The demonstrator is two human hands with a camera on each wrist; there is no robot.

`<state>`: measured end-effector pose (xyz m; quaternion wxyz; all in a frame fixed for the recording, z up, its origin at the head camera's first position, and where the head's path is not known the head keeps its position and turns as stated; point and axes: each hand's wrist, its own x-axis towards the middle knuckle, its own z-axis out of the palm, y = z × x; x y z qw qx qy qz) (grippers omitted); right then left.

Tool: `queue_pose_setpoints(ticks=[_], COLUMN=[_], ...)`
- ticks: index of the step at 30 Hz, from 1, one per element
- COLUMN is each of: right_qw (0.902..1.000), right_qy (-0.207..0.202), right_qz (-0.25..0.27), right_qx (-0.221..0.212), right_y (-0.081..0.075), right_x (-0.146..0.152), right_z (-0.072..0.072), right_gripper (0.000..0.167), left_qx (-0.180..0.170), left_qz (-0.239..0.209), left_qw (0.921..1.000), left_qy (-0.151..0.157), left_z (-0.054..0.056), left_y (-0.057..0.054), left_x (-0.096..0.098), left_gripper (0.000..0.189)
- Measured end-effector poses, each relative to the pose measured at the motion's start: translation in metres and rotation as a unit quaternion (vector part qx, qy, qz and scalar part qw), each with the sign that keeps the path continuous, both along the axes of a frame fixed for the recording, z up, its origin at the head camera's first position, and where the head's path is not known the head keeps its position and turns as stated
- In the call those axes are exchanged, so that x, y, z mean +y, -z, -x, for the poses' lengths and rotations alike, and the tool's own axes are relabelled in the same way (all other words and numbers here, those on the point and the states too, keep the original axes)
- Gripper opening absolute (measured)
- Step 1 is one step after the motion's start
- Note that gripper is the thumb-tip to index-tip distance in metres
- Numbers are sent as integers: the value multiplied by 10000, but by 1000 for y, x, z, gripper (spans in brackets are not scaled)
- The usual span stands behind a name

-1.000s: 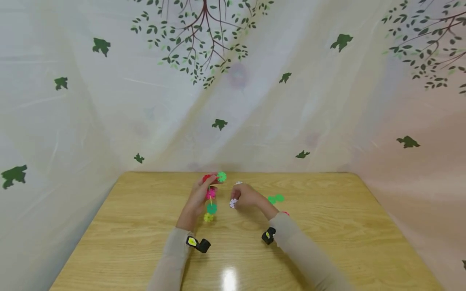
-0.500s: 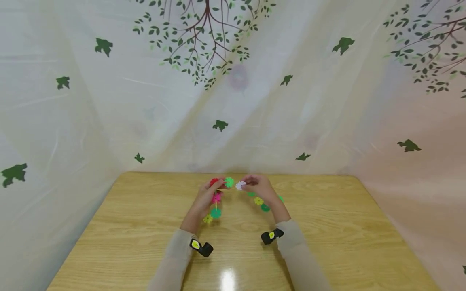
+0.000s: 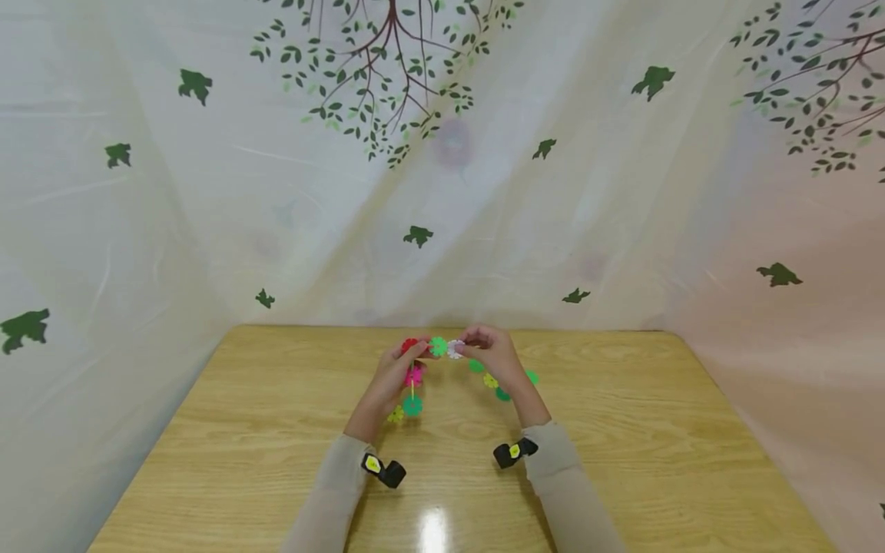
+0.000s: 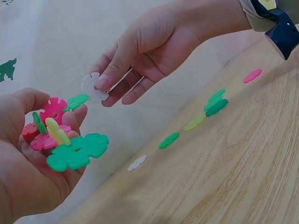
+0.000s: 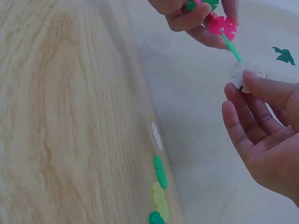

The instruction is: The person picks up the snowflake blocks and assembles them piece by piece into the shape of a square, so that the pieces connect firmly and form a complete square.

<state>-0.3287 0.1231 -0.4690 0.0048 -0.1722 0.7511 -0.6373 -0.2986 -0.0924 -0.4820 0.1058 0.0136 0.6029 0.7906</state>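
My left hand (image 3: 390,380) holds a joined cluster of flower-shaped plastic discs in red, pink, yellow and green. From it sticks out a light green disc (image 3: 439,347), seen edge-on in the right wrist view. Between thumb and fingers of my right hand (image 5: 271,135) is a white notched disc (image 5: 243,72). Its rim meets the light green disc's edge; whether their slots are engaged I cannot tell. A larger teal-green disc (image 4: 78,151) hangs at the near end of the cluster, with a yellow disc (image 4: 57,132) standing upright beside it. The left palm partly hides the cluster.
Loose discs lie in a line on the wooden table (image 3: 276,461): white (image 4: 137,163), green (image 4: 168,140), yellow (image 4: 195,122), more greens and a pink one (image 4: 252,75). Another yellow disc (image 3: 396,415) is near the left wrist. A printed cloth (image 3: 332,253) hangs behind.
My right hand has picked a white disc up from the table and brought it up and across to the light green disc. The left hand has shifted slightly right with the cluster.
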Motion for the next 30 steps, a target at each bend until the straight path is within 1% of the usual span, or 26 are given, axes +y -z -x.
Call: queue_pose_setpoints(ticks=[4,9,13,19,26,30], right_qw=[9997,9986,9968,9943,9921,9909], right_qy=[78,151,188,281,490,540], right_qz=[-107,-202,-208,23,228,398], right_qx=[195,460,748,1031,1130,1167], right_y=[-1,-4,-6,-6,-8,-11], right_x=[0,-1,-2,-4,-7,-7], right_z=[-1,-1,-1,-3,-4,-6], right_gripper=[16,14,11,8,6,7], left_qx=[87,206,291,304,283,267], left_qz=[32,98,92,23,-64,-108], left_qw=[9999,9997,9995,9995,9995,9996], left_qy=[53,91,65,-4,-83,-74], left_z=[1,2,2,-1,-2,-3], left_y=[0,-1,-2,-4,-9,-11], left_x=[-1,-1,-1,0,2,4], left_gripper=[45,42,39,39,37,38])
